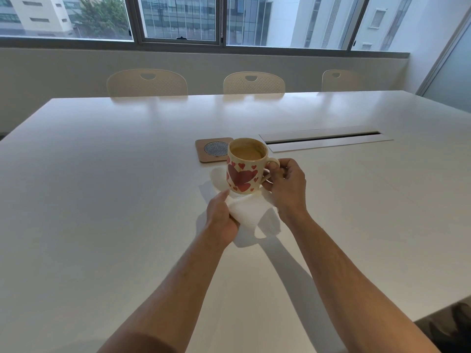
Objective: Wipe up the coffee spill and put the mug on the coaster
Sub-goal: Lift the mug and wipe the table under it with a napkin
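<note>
A cream mug (245, 171) with red hearts holds milky coffee and hangs above the white table (102, 174). My right hand (286, 186) grips its handle from the right. Just below the mug, my left hand (221, 215) clutches a white paper towel (251, 215), whose top touches the mug's underside. Behind the mug lies a square wooden coaster (207, 152) with a round mesh centre, its right part hidden by the mug. No spill shows on the table; the spot under the towel is hidden.
A long cable slot (323, 139) with a flap is set into the table right of the coaster. Three pale chairs (147, 82) stand at the far edge under the windows. The table's near right corner ends by a dark floor area (448, 324).
</note>
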Motion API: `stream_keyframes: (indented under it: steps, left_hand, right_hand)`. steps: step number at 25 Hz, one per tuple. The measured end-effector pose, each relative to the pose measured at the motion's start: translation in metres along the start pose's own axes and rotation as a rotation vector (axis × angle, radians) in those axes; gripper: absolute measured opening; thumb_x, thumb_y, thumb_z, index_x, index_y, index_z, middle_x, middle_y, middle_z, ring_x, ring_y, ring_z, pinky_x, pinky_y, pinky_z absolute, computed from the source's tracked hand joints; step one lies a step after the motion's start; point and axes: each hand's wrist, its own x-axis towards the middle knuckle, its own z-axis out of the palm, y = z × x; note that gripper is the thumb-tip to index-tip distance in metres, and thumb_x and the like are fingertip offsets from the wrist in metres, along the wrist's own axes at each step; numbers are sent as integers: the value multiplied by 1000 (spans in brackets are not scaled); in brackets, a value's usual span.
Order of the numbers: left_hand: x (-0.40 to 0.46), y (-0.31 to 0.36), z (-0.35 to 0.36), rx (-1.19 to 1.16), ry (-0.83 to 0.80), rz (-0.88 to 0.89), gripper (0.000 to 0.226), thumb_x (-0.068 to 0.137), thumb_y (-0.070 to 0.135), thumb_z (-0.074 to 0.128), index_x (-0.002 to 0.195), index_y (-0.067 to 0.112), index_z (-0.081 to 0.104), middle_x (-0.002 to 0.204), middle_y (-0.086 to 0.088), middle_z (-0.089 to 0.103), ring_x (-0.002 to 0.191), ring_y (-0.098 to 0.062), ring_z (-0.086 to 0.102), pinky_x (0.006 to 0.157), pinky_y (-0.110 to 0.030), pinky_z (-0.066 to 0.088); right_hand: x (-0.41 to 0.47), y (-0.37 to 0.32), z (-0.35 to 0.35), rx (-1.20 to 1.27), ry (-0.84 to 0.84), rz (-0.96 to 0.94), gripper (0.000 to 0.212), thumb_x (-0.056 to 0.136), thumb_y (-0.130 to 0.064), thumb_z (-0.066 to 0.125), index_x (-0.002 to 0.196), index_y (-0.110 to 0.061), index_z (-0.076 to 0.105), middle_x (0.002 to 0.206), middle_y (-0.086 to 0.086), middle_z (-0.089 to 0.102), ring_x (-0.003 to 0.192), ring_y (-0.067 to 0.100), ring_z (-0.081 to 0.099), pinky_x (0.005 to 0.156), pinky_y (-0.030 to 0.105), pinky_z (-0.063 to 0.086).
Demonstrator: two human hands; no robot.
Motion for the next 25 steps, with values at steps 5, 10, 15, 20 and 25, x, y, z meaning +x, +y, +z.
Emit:
stream_keyframes:
  steps: [5, 10, 15, 20, 25]
  left_hand:
    - [2, 5, 2, -96, -99, 21, 39, 97, 29, 36, 112, 13, 68, 108, -19, 72, 93, -33, 70, 85, -49, 56]
    - [2, 5, 6, -112, -80, -8, 48, 99, 34, 29, 125, 11, 62, 116, -22, 68, 105, -39, 65, 85, -50, 56]
    - [6, 14, 8, -127, -64, -34, 47, 99, 33, 26, 118, 12, 64, 100, -17, 74, 88, -35, 71, 68, -46, 59]
    - [9, 21, 4, -104, -5, -41, 45, 100, 32, 28, 122, 13, 61, 106, -20, 72, 94, -40, 69, 68, -50, 59]
    - [16, 43, -3, 50, 79, 31, 37, 98, 28, 36, 127, 15, 56, 110, -18, 70, 97, -41, 67, 76, -57, 57]
  right_hand:
    - [-3, 5, 3, 13, -16, -5, 5, 100, -24, 54, 100, -22, 59, 94, -6, 69, 88, 17, 71, 80, 39, 62]
    - [-4, 7, 2, -1, -22, -8, 5, 100, -24, 53, 100, -23, 58, 94, -8, 68, 87, 16, 71, 79, 36, 62]
    - [-6, 7, -2, -3, -53, -45, 5, 99, -26, 54, 96, -25, 57, 96, -4, 69, 89, 17, 71, 79, 36, 62]
    - [-8, 7, -8, 44, -64, -36, 12, 99, -25, 55, 89, -31, 56, 94, -4, 70, 86, 16, 72, 74, 29, 61]
    - [-7, 10, -21, 122, -57, -4, 11, 99, -21, 55, 90, -26, 58, 92, -1, 72, 84, 14, 73, 69, 25, 60]
